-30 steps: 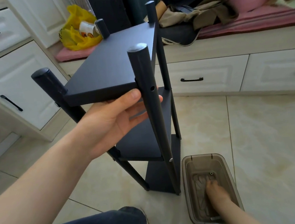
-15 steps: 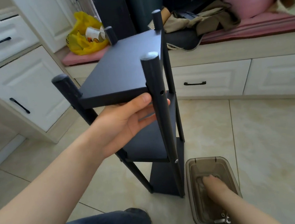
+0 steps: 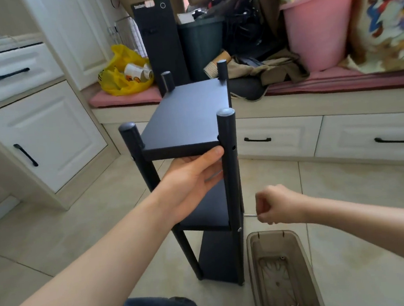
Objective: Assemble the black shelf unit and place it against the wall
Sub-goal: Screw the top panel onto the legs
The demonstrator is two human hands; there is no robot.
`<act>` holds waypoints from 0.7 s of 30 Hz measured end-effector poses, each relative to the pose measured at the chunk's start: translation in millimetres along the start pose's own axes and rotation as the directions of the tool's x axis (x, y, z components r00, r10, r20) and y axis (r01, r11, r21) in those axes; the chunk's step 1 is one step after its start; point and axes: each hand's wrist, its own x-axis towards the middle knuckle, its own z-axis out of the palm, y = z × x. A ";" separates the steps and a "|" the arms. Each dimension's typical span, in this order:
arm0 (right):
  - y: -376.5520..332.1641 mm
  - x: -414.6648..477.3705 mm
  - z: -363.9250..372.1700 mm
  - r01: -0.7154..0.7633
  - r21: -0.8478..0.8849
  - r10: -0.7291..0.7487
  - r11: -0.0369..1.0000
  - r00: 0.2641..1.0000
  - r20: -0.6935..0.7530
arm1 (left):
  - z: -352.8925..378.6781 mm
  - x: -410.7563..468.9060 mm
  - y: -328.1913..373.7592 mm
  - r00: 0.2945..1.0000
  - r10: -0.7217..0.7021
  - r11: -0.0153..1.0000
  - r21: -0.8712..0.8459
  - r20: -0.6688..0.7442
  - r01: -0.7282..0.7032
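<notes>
1. While the black shelf unit point(image 3: 188, 120) stood upright on the floor point(image 3: 348, 213), near the window-seat drawers, left grip point(image 3: 193, 178) clasped its top shelf: thumb on the front edge, fingers under.
2. Front-right post point(image 3: 227, 131) showed an open hole point(image 3: 233, 147) by that shelf, so a slack left grip would prob. let it sag & misalign.
3. Right grip point(image 3: 276, 205) pinched a thin silver rod point(image 3: 250, 215) (screw or key, couldn't tell), tip near the post. Skewed entry could strip a hole, or the rod could drop outside the parts box point(image 3: 251, 258).

White lettering beginning "Think" heads the tall black box point(image 3: 159, 39); the remaining letters are too blurred.
</notes>
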 end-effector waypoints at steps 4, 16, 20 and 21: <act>-27.2 -47.9 -28.5 0.056 0.361 -0.039 0.931 0.998 -0.054 | -0.6 -0.1 -1.8 0.999 0.029 1.000 0.003 -0.017 -0.029; -83.2 -95.0 -69.4 0.400 0.612 -0.079 0.682 0.872 -0.482 | -3.1 -0.1 -0.3 0.997 0.070 0.997 0.019 -0.043 -0.070; -82.3 -90.1 -71.6 0.424 0.593 -0.068 0.685 0.847 -0.527 | -6.9 1.3 -0.1 0.997 0.073 0.996 0.044 -0.033 -0.072; -82.0 -89.5 -71.4 0.423 0.587 -0.071 0.690 0.846 -0.528 | -7.4 1.7 -0.4 0.997 0.073 0.996 0.053 -0.038 -0.071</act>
